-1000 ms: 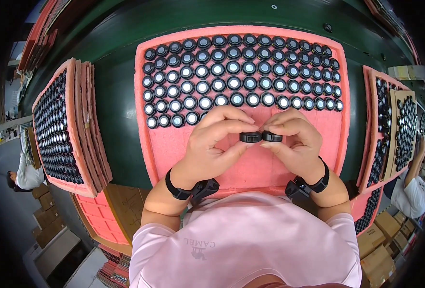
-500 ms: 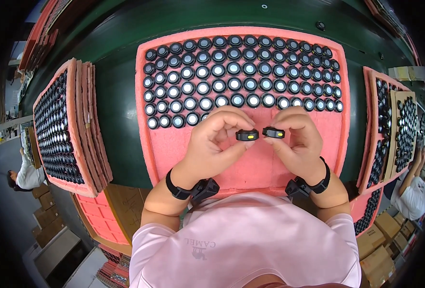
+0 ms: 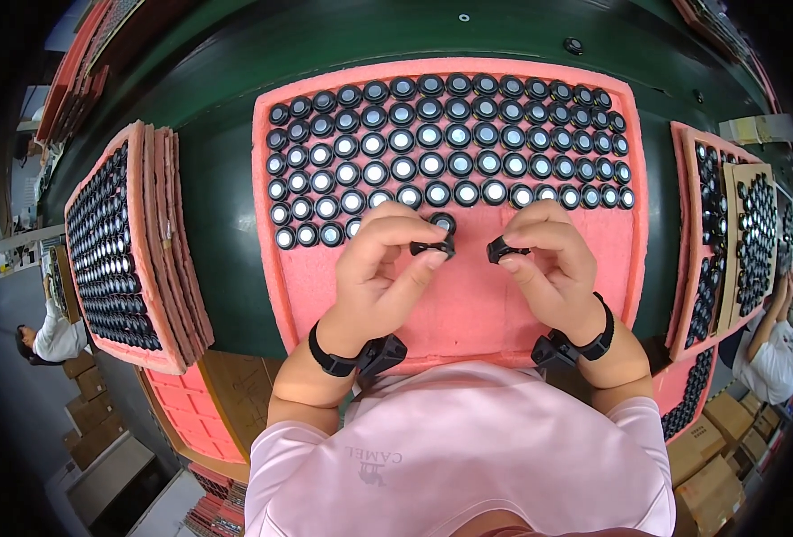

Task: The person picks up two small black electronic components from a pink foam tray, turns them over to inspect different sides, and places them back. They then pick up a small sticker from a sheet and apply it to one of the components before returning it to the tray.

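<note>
The fingers (image 3: 396,232) of the left hand (image 3: 365,282) cover part of the black rounded piece (image 3: 421,248) they pinch; its face cannot be made out. The right hand (image 3: 556,264) obscures part of a second black rounded piece (image 3: 497,250). The left hand also blocks part of the lowest row of round black discs with silver centres (image 3: 332,234) on the pink foam tray (image 3: 468,322). The lower view edge crops the pale pink shirt (image 3: 504,438). The dark lens rim cuts off the green surface (image 3: 226,268). Details of the small dark round part (image 3: 574,46) beyond the tray are indistinct.
</note>
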Demonstrator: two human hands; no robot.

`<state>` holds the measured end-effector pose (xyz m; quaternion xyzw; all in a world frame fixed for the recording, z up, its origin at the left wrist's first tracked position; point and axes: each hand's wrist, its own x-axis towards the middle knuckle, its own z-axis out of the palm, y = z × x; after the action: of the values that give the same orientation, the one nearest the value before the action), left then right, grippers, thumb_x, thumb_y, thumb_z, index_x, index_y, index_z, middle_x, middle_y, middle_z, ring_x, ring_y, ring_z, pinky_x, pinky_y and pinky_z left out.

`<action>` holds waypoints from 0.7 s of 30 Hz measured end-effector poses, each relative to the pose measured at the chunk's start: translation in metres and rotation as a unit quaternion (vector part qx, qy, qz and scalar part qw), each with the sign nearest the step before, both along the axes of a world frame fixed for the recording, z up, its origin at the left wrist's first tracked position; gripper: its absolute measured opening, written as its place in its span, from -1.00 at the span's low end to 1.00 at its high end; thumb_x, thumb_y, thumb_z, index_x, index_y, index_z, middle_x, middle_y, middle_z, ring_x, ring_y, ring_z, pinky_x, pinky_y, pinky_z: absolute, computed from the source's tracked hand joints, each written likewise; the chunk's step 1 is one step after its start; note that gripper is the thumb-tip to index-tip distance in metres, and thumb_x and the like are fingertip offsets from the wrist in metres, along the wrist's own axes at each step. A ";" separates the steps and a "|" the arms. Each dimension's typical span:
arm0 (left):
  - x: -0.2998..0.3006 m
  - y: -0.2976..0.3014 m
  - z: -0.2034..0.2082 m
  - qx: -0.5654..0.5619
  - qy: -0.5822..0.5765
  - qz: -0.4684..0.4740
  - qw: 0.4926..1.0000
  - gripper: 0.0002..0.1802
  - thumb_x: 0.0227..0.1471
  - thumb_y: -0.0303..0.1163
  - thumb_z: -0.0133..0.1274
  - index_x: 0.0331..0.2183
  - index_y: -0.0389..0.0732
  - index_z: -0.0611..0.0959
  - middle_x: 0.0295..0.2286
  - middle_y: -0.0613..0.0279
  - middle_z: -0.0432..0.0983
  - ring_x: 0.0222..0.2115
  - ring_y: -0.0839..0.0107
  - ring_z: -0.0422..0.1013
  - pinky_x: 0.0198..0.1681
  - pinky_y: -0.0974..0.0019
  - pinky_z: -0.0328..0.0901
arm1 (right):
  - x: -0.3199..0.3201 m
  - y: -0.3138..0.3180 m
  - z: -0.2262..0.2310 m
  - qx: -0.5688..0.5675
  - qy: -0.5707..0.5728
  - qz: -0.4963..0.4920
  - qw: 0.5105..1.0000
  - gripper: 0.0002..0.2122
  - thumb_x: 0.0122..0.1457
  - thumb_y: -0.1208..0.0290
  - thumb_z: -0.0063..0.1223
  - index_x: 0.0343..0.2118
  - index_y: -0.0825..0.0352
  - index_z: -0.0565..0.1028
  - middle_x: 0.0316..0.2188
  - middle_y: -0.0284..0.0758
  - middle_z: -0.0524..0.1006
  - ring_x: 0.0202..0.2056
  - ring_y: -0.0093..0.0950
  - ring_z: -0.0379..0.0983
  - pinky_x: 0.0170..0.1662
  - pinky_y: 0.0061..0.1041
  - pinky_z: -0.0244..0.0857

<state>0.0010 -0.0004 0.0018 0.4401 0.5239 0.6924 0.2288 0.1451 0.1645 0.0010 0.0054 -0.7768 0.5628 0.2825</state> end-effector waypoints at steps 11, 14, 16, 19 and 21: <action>-0.004 0.004 -0.006 -0.035 0.022 0.046 0.998 -0.73 -0.04 -0.63 0.16 -0.21 -0.28 0.58 -0.32 0.18 0.45 -0.34 0.47 0.35 -0.28 0.44 0.29 | 0.000 0.010 0.010 0.017 -0.011 -0.013 1.000 -0.82 0.08 0.63 0.13 -0.24 0.39 0.44 -0.29 -0.23 0.43 -0.31 -0.46 0.39 -0.22 -0.51 0.32; 0.000 0.009 -0.002 -0.122 0.081 0.049 0.988 -0.71 -0.09 -0.61 0.19 -0.24 -0.25 0.59 -0.30 0.18 0.47 -0.31 0.42 0.38 -0.24 0.40 0.31 | -0.001 0.015 0.025 0.056 -0.127 -0.041 0.990 -0.80 0.00 0.65 0.16 -0.28 0.39 0.47 -0.31 -0.24 0.45 -0.31 -0.42 0.42 -0.22 -0.50 0.33; 0.002 0.013 -0.003 -0.165 0.111 0.051 0.979 -0.71 -0.12 -0.60 0.21 -0.25 -0.23 0.60 -0.30 0.17 0.48 -0.30 0.40 0.40 -0.22 0.38 0.32 | 0.001 0.019 0.024 0.101 -0.153 -0.046 0.982 -0.79 -0.03 0.66 0.16 -0.28 0.38 0.47 -0.31 -0.24 0.45 -0.32 -0.39 0.43 -0.23 -0.49 0.34; 0.000 0.019 -0.016 -0.164 0.264 0.025 0.950 -0.66 -0.25 -0.57 0.24 -0.29 -0.19 0.61 -0.26 0.17 0.49 -0.18 0.26 0.41 -0.07 0.18 0.31 | 0.003 0.020 0.021 0.191 -0.205 -0.055 0.958 -0.76 -0.09 0.66 0.16 -0.29 0.36 0.49 -0.31 -0.23 0.46 -0.32 -0.34 0.44 -0.24 -0.47 0.35; -0.005 0.027 -0.023 -0.148 0.326 0.021 0.933 -0.65 -0.28 -0.55 0.25 -0.31 -0.18 0.61 -0.22 0.16 0.48 -0.14 0.20 0.39 -0.03 0.11 0.27 | 0.002 0.018 0.017 0.233 -0.219 -0.065 0.945 -0.76 -0.10 0.65 0.15 -0.30 0.34 0.49 -0.31 -0.24 0.46 -0.32 -0.29 0.44 -0.25 -0.41 0.35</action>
<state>-0.0041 0.0264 -0.0208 0.5916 0.6756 0.4300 0.0938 0.1472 0.1822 0.0182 -0.1025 -0.9275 0.3343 0.1323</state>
